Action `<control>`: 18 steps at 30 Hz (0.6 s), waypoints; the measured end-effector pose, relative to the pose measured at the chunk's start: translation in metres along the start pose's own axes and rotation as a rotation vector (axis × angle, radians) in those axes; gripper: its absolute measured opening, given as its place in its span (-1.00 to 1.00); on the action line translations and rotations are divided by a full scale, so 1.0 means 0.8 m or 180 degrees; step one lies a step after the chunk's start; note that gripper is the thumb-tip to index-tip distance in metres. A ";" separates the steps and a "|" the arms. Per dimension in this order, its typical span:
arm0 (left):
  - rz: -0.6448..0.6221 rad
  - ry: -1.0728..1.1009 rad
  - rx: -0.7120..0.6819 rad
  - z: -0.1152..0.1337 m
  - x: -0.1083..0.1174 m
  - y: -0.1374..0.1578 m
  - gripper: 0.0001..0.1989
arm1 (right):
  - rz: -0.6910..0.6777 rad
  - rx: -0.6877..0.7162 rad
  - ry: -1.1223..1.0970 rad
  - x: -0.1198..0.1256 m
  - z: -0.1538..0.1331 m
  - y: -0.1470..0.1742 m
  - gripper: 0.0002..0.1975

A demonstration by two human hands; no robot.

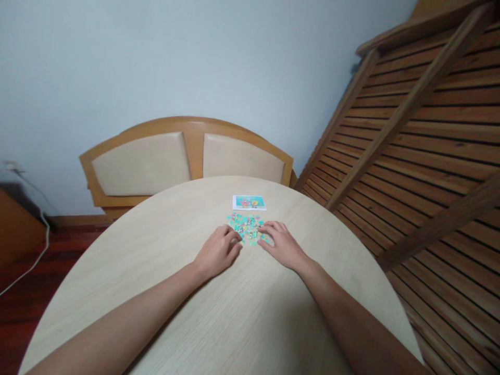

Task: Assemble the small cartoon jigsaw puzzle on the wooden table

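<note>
A loose heap of small jigsaw puzzle pieces (247, 225), mostly turquoise with bits of yellow and pink, lies on the round pale wooden table (183, 323). My left hand (220, 250) rests at the heap's left edge, its fingers loosely bent and the thumb a little apart from them. On the other side, my right hand (282, 243) has its thumb and fingers spread around the heap's right edge, touching or nearly touching some pieces. I see no piece held in either hand. Just behind the heap lies a picture card (249, 202) with pink and yellow cartoon figures on turquoise.
Beyond the table stands a wooden headboard (193, 151) with cream padded panels, against a pale wall (175, 57). A slatted wooden frame (422, 140) leans at the right. On the left, a white cable (47, 234) hangs down to the dark red floor (23, 312).
</note>
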State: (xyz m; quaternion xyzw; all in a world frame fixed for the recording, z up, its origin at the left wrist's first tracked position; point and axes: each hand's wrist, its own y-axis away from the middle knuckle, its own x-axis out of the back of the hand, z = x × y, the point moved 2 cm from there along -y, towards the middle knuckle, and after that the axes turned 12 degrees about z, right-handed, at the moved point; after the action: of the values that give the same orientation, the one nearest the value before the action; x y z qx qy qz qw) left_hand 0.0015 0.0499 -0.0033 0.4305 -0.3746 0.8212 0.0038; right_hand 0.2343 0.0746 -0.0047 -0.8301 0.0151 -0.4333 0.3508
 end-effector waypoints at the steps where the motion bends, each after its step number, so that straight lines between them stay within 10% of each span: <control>1: -0.0084 -0.0011 -0.0050 0.002 0.001 0.000 -0.83 | 0.0053 -0.0039 0.0041 -0.001 0.002 0.000 -0.73; 18: -0.0428 0.0002 -0.0554 0.023 -0.001 0.006 -0.74 | 0.0059 0.0181 0.0125 -0.020 -0.018 -0.002 -0.80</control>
State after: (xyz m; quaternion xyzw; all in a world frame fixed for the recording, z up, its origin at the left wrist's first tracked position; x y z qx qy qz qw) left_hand 0.0136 0.0357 -0.0004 0.4525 -0.4147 0.7836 0.0963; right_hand 0.2134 0.0729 -0.0093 -0.8109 0.0173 -0.4465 0.3779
